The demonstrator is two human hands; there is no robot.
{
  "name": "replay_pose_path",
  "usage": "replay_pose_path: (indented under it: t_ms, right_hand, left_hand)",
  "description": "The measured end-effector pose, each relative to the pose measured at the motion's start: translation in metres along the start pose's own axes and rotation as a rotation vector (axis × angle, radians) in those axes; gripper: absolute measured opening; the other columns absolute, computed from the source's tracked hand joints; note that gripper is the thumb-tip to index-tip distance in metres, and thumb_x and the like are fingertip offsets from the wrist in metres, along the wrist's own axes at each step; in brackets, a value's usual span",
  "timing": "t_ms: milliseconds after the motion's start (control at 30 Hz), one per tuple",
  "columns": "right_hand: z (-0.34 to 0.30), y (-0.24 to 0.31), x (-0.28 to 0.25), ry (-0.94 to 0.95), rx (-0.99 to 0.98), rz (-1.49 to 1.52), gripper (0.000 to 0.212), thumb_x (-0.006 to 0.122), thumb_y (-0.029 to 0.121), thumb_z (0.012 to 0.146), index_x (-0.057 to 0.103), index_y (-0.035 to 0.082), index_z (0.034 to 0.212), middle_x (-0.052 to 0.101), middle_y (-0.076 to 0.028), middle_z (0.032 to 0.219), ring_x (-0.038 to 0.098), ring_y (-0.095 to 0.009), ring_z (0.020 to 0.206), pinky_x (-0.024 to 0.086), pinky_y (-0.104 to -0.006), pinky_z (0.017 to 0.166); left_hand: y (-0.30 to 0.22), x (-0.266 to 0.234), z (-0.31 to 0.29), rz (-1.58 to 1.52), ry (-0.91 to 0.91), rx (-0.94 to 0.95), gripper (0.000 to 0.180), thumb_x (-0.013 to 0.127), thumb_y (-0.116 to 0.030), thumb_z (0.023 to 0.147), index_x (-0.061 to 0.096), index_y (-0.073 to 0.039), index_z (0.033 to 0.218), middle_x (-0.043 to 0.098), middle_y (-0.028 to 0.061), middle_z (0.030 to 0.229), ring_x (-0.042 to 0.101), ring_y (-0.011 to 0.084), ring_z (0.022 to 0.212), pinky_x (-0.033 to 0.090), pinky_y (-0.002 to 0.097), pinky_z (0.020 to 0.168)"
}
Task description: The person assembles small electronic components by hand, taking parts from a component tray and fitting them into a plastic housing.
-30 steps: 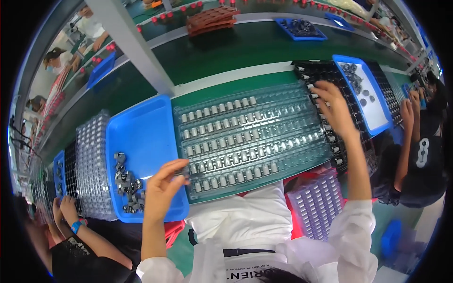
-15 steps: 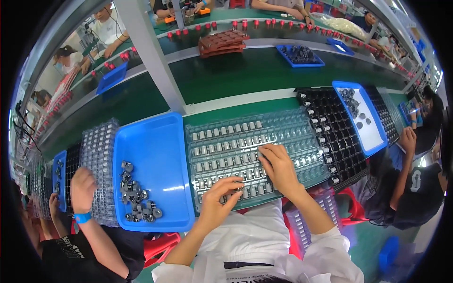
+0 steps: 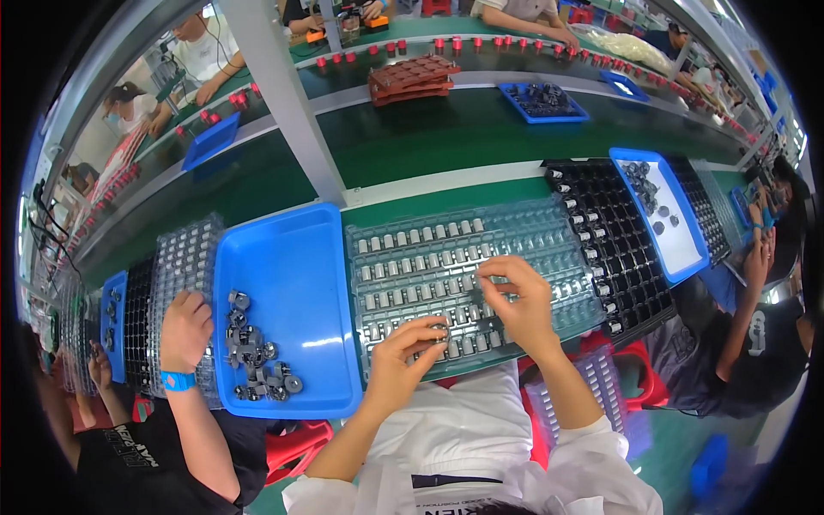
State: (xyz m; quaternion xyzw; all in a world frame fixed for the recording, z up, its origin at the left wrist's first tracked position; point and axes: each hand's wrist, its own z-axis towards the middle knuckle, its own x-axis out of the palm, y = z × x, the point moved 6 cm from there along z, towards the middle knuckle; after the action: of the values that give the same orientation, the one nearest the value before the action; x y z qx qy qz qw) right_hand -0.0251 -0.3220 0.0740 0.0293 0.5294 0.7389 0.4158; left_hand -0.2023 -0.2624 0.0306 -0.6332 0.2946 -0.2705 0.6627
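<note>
A clear plastic tray (image 3: pixel 549 257) lies in front of me, its left part filled with rows of small silver metal cylinders (image 3: pixel 421 264). My left hand (image 3: pixel 402 356) is over the tray's near left part, thumb and forefinger closed on a small metal part (image 3: pixel 441 333) that is mostly hidden by the fingers. Farther right, my right hand (image 3: pixel 522 305) hovers above the ends of the filled rows. Its thumb and fingertips come together in a pinch, and what they hold, if anything, is too small to make out.
Left of the tray stands a blue bin (image 3: pixel 287 283) with dark round parts (image 3: pixel 257 352). A black tray (image 3: pixel 622 240) and another blue bin (image 3: pixel 682 232) are at the right. A co-worker's hand (image 3: pixel 186 330) works at the left. A metal post (image 3: pixel 279 94) rises behind.
The whole view has shifted slightly. My right hand has moved a little to the right with its pinch kept, while my left stays near the same spot. The left co-worker's hand has moved right.
</note>
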Motion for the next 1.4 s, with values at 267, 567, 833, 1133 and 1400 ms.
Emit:
replay_pose_path:
  t_ms: [267, 567, 833, 1133, 1400]
  right_hand:
    - [-0.032, 0.03, -0.007, 0.148, 0.218, 0.35, 0.022, 0.064, -0.012, 0.077, 0.067, -0.003, 0.097, 0.063, -0.013, 0.106, 0.063, -0.02, 0.098, 0.056, -0.0277, 0.08]
    - [-0.048, 0.054, -0.009, 0.175, -0.105, 0.061, 0.025, 0.069, -0.013, 0.07, 0.071, 0.0, 0.091, 0.069, -0.013, 0.093, 0.066, -0.022, 0.089, 0.054, -0.028, 0.073]
    - [-0.054, 0.059, -0.002, 0.166, -0.263, 0.044, 0.023, 0.071, -0.012, 0.069, 0.071, 0.0, 0.089, 0.07, -0.012, 0.091, 0.067, -0.024, 0.085, 0.053, -0.0288, 0.073]
    - [-0.054, 0.059, -0.002, 0.167, -0.29, 0.006, 0.023, 0.071, -0.012, 0.069, 0.07, -0.002, 0.09, 0.069, -0.012, 0.09, 0.067, -0.024, 0.084, 0.053, -0.0285, 0.071]
    - [-0.05, 0.066, -0.001, 0.167, -0.328, -0.082, 0.023, 0.071, -0.012, 0.07, 0.068, -0.002, 0.09, 0.068, -0.013, 0.09, 0.066, -0.026, 0.082, 0.053, -0.0303, 0.071]
  left_hand:
    - [-0.023, -0.002, -0.005, 0.027, -0.026, 0.061, 0.031, 0.066, 0.006, 0.082, 0.063, 0.001, 0.113, 0.058, 0.012, 0.121, 0.061, 0.0163, 0.103, 0.051, 0.0285, 0.09]
    - [-0.033, 0.004, -0.018, 0.073, 0.009, 0.091, 0.058, 0.068, 0.002, 0.082, 0.045, -0.005, 0.134, 0.062, 0.0107, 0.121, 0.062, 0.017, 0.104, 0.052, 0.0306, 0.091]
    - [-0.039, 0.006, -0.022, 0.102, 0.01, 0.159, 0.059, 0.069, 0.001, 0.081, 0.044, -0.004, 0.135, 0.064, 0.0092, 0.119, 0.066, 0.0157, 0.095, 0.054, 0.0297, 0.088]
    - [-0.043, 0.007, -0.022, 0.182, 0.004, 0.205, 0.056, 0.069, 0.001, 0.081, 0.047, -0.002, 0.132, 0.065, 0.0083, 0.117, 0.067, 0.0165, 0.091, 0.056, 0.0288, 0.082]
    - [-0.045, 0.006, -0.016, 0.21, 0.016, 0.223, 0.053, 0.069, 0.0, 0.081, 0.049, -0.003, 0.13, 0.065, 0.0078, 0.117, 0.068, 0.0166, 0.088, 0.056, 0.0279, 0.079]
